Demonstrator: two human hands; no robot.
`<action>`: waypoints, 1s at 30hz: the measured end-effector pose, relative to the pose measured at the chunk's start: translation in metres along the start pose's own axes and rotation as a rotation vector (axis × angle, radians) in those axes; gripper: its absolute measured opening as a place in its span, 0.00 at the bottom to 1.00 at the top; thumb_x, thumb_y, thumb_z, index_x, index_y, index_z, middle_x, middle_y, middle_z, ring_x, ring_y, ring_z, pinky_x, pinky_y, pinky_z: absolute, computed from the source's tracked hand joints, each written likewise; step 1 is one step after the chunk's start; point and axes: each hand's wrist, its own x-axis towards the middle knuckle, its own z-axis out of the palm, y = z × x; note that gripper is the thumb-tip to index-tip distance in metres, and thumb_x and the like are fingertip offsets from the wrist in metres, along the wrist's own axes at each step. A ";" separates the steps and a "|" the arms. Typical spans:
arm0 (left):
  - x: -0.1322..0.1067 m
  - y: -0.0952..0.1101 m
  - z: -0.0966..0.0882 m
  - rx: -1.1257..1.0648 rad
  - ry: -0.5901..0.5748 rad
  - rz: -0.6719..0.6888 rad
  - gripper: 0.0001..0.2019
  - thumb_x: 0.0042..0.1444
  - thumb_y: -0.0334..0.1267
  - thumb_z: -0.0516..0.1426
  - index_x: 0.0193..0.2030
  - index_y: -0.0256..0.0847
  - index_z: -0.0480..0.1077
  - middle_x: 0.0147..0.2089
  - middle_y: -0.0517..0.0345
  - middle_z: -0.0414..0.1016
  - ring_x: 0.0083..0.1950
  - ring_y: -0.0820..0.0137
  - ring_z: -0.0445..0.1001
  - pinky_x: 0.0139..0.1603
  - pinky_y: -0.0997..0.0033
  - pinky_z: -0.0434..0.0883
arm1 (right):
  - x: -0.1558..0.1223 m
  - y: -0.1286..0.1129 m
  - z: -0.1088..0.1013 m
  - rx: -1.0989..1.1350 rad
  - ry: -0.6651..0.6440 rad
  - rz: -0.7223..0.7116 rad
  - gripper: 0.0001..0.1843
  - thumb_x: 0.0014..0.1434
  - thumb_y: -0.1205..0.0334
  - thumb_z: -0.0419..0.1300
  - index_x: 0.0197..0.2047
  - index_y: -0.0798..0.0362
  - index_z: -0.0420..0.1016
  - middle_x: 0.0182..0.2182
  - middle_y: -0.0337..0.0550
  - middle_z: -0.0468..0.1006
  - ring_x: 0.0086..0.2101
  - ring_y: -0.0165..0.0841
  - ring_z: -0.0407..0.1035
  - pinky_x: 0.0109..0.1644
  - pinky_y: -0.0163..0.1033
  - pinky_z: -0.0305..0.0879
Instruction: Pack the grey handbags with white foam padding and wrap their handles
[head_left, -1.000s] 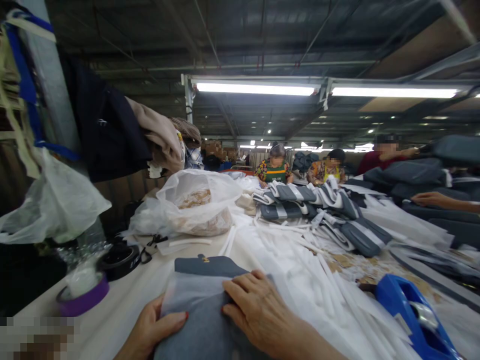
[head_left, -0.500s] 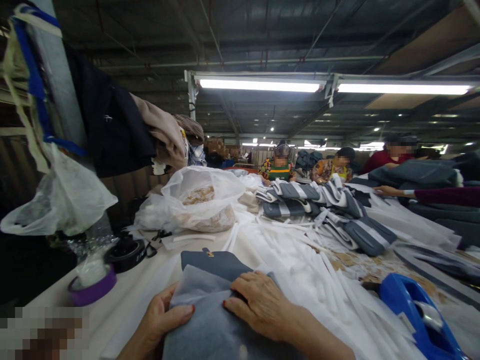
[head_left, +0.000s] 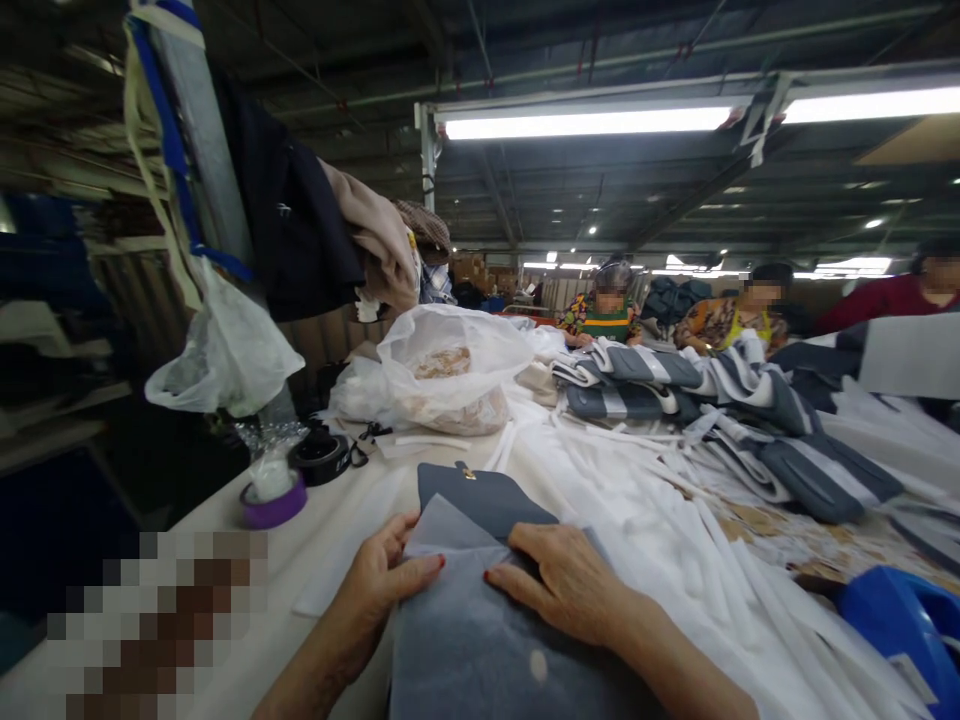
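A grey-blue bag (head_left: 480, 500), its flap spread out with a small gold clasp, lies before me on the table. A thin translucent wrapping sheet (head_left: 465, 640) covers its body, with one corner standing up over the flap's base. My left hand (head_left: 379, 570) is closed on the left edge of the sheet and bag, thumb on top and fingers partly hidden behind. On the other side my right hand (head_left: 562, 575) is closed over the sheet near the flap's base, its thumb pressed on the sheet and its fingers bent.
Long white strips (head_left: 675, 570) cover the table to the right, by a blue tape dispenser (head_left: 896, 620). Behind lie stacked grey bag straps (head_left: 817, 470) and a plastic bag (head_left: 457, 390). Purple tape (head_left: 274, 505) and black tape (head_left: 322, 460) sit left. Co-workers (head_left: 604, 310) are across the table.
The camera view has swung, so the scene sits further right and more of the left side shows. Both hands stay on the sheet; the right hand has drawn back slightly from the flap.
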 end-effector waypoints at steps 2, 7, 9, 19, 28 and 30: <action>-0.005 0.008 -0.001 0.241 0.217 0.233 0.36 0.37 0.43 0.69 0.55 0.36 0.66 0.56 0.40 0.69 0.59 0.48 0.65 0.58 0.54 0.63 | 0.000 0.000 0.000 0.023 0.010 -0.010 0.22 0.64 0.44 0.50 0.30 0.53 0.69 0.27 0.39 0.75 0.30 0.32 0.70 0.31 0.35 0.53; -0.013 0.039 0.019 0.854 -0.175 0.575 0.24 0.50 0.39 0.61 0.56 0.43 0.68 0.61 0.49 0.66 0.65 0.53 0.58 0.66 0.58 0.50 | -0.001 0.002 0.002 0.063 0.059 -0.024 0.20 0.64 0.47 0.52 0.29 0.53 0.68 0.26 0.39 0.74 0.29 0.31 0.69 0.31 0.35 0.52; -0.011 0.047 0.030 1.097 -0.456 0.470 0.18 0.52 0.38 0.60 0.51 0.43 0.71 0.55 0.48 0.72 0.59 0.52 0.66 0.61 0.55 0.57 | -0.001 0.003 0.004 0.077 0.072 -0.023 0.18 0.63 0.48 0.54 0.30 0.53 0.68 0.27 0.39 0.74 0.29 0.32 0.69 0.31 0.35 0.52; -0.004 0.047 0.036 1.647 -0.437 0.259 0.19 0.49 0.56 0.60 0.33 0.41 0.71 0.30 0.51 0.76 0.35 0.54 0.75 0.30 0.68 0.60 | -0.006 0.000 0.008 0.039 0.120 -0.042 0.19 0.62 0.47 0.55 0.29 0.53 0.68 0.26 0.39 0.73 0.30 0.34 0.68 0.34 0.36 0.53; -0.002 0.033 0.039 1.797 -0.382 0.314 0.24 0.62 0.56 0.44 0.40 0.37 0.70 0.35 0.46 0.76 0.39 0.53 0.74 0.39 0.62 0.62 | -0.005 0.026 -0.031 0.009 -0.132 0.043 0.22 0.62 0.43 0.53 0.27 0.53 0.69 0.25 0.41 0.74 0.30 0.36 0.70 0.31 0.36 0.49; -0.001 0.031 0.038 1.783 -0.373 0.310 0.23 0.63 0.54 0.44 0.40 0.38 0.70 0.35 0.47 0.76 0.39 0.54 0.73 0.39 0.61 0.62 | -0.005 0.037 -0.032 0.090 -0.154 0.088 0.22 0.61 0.44 0.54 0.26 0.52 0.70 0.23 0.39 0.73 0.28 0.34 0.68 0.30 0.36 0.48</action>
